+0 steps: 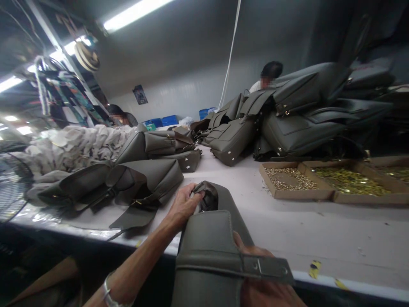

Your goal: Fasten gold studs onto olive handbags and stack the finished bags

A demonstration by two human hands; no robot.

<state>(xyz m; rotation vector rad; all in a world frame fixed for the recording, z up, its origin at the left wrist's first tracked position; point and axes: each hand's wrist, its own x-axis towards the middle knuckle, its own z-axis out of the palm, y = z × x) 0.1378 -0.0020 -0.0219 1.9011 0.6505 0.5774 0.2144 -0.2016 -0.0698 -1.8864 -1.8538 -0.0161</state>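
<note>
Partly, a strap on the bag hides the right hand.

A round dark wire fan cage stands at the left, beside a heap of crumpled pale grey cloth; a small dark rectangular poster is on the grey wall; a long white tube light glows overhead; a thin white cord hangs near blue rectangular bins; two people, partly hidden, are further back.
</note>
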